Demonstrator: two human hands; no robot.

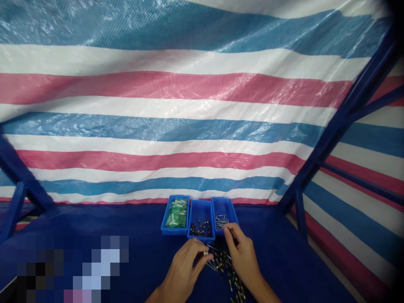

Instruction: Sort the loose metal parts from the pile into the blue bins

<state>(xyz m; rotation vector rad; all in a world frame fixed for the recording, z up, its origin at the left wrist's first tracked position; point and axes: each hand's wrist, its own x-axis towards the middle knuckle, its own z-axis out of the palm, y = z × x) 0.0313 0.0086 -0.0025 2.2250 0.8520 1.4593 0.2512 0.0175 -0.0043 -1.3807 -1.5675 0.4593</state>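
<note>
My left hand [181,269] pinches a small metal cylindrical fitting [205,253] between thumb and fingertips, just above a loose pile of metal pins and dark-headed fasteners [224,265]. My right hand [242,257] reaches forward, its fingertips at the front rim of the right blue plastic bin [224,212], which contains thin metal pins. I cannot tell whether those fingers hold a pin. The middle blue bin [200,216] contains small dark parts, and the left blue bin [175,215] contains green-packed items.
The three bins stand side by side on a dark blue table top [132,227]. A striped blue, white and pink tarpaulin [158,105] hangs behind them, with blue steel frame bars [341,118] at the right. A pixelated patch [69,269] covers the lower left.
</note>
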